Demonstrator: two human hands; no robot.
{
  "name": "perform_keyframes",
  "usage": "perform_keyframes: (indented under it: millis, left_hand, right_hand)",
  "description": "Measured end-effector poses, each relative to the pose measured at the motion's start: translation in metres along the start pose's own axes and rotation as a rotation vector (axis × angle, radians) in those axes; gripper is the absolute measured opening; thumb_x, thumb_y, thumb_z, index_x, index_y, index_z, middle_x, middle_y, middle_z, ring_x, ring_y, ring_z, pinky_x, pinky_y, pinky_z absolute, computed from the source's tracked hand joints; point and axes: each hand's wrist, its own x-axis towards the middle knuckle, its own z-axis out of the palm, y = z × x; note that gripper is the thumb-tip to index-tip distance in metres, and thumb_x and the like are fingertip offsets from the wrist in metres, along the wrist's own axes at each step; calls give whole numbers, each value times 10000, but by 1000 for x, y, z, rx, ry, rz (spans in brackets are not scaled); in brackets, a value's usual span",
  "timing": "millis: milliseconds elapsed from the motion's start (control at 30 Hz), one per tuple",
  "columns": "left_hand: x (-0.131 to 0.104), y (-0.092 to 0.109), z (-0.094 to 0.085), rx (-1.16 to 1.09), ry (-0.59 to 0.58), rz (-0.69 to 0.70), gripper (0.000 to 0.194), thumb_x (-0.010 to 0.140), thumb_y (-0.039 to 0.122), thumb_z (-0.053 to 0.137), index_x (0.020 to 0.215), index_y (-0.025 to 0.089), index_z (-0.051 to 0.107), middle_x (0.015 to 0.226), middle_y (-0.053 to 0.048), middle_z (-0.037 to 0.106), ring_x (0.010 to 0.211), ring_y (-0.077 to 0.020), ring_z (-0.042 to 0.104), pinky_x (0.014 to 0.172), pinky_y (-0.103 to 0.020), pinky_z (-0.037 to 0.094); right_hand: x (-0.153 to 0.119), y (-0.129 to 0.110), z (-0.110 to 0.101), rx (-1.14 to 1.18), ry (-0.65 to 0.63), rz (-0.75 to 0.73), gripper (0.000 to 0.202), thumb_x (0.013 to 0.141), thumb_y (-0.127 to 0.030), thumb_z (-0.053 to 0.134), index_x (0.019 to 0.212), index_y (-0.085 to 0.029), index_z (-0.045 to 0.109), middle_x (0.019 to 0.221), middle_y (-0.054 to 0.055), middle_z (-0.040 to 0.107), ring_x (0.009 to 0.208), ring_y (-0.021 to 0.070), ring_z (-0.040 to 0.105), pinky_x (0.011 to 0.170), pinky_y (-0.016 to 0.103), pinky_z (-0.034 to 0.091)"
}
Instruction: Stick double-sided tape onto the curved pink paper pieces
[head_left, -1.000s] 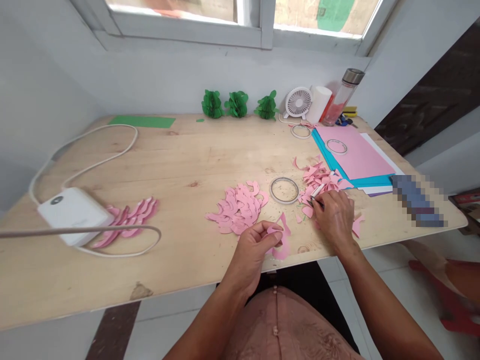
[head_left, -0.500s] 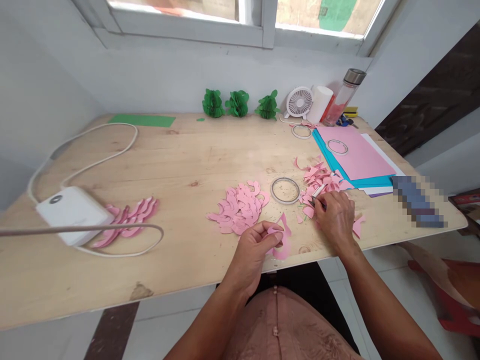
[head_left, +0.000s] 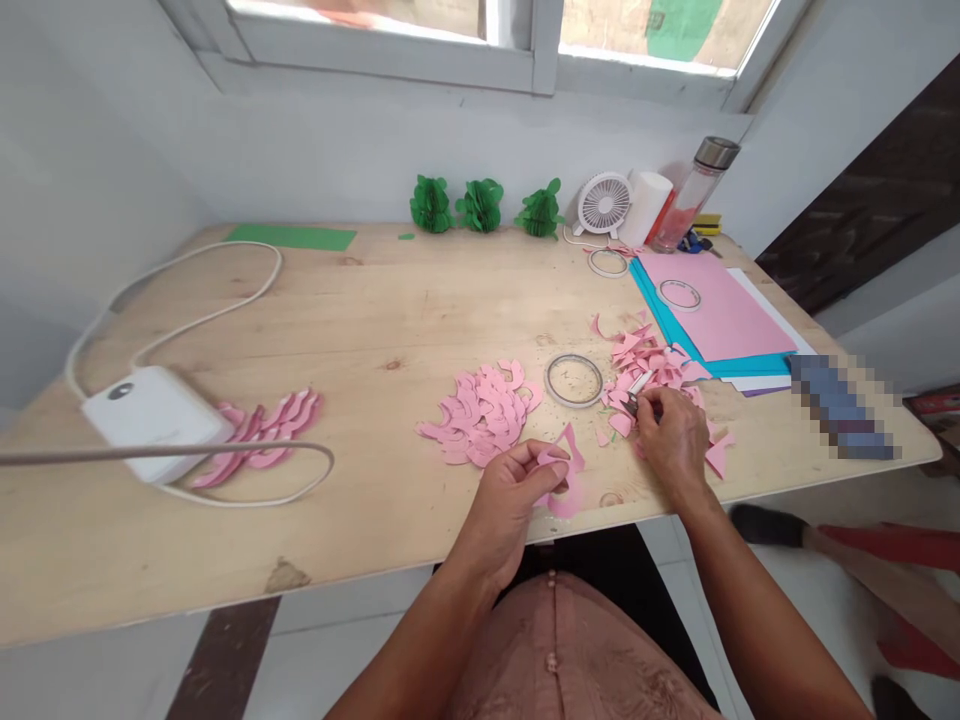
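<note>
Near the front edge of the table, my left hand pinches a curved pink paper piece. My right hand is closed over the right-hand heap of pink scraps. A small dark object shows at its fingertips, too small to name for certain. Between the hands and farther back lies a large tape ring. Just beyond my left hand is a pile of curved pink cutouts.
A white power box with a looping cable lies at left beside pink strips. Green paper shapes, a fan and a bottle line the back. Coloured sheets lie at right. A person's foot shows below.
The view has shifted slightly. My right hand has moved a little toward the front edge, its fingers still closed. A foot and lower leg now show more at lower right.
</note>
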Motion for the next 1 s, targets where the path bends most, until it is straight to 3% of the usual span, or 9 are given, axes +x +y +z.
perform_keyframes:
  millis: [400, 700, 900, 1000]
  left_hand:
    - [0, 2, 2, -15, -12, 20, 109, 680, 212, 700, 723, 146, 625, 642, 22, 538, 587, -80, 467, 600, -206, 343]
    - [1, 3, 4, -13, 40, 45, 112, 648, 202, 699, 701, 146, 618, 615, 17, 542, 561, -90, 478, 585, -223, 346]
    - [3, 4, 6, -43, 84, 50, 124, 628, 195, 709, 695, 146, 617, 583, 30, 534, 546, -80, 472, 575, -215, 344]
    - [5, 3, 6, -59, 103, 55, 129, 617, 189, 712, 701, 146, 623, 580, 28, 547, 544, -81, 478, 584, -218, 357]
  right_hand:
    - [0, 1, -4, 154, 14, 129, 192, 817, -320, 489, 762, -180, 609, 728, 68, 662, 665, 216, 575, 612, 313, 382]
    - [2, 4, -11, 371, -72, 174, 215, 807, -371, 526, 803, -184, 632, 766, 47, 675, 658, 187, 604, 629, 311, 465]
    - [-2, -4, -29, 496, -115, 216, 215, 775, -388, 574, 786, -183, 639, 764, 39, 678, 695, 195, 636, 647, 312, 498]
    - [-9, -12, -41, 448, -135, 170, 202, 773, -380, 578, 753, -188, 638, 766, 35, 676, 747, 202, 623, 681, 311, 486]
